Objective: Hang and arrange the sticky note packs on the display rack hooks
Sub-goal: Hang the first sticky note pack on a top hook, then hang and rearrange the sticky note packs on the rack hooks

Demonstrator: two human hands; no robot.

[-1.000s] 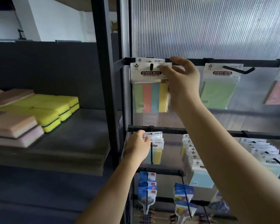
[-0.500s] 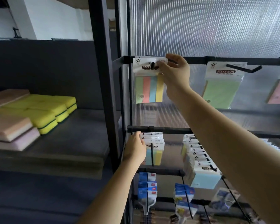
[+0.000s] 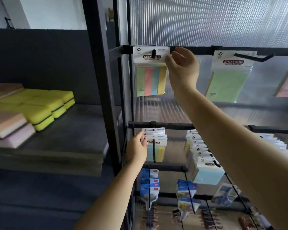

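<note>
Striped sticky note pack [image 3: 150, 72] hanging on the top-left hook [image 3: 154, 53], right hand [image 3: 183, 67] pinching its header.

The pack hangs upright, long axis vertical, header up and printed face toward the viewer; it lies left of the right grip, which pinches the header's right edge. Lower and nearer, the left hand [image 3: 136, 150] holds the left side of the lower striped packs [image 3: 155, 143] on the second rail's hook, fingers curled round them.

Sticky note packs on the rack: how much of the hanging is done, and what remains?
Done: a striped pack sits on the top-left hook, and a green pack on the next.
In hand: the right hand pinches the striped pack's edge; the left hand touches the stack on the lower hook.
Left: letting go; more hanging cannot be judged.
</note>
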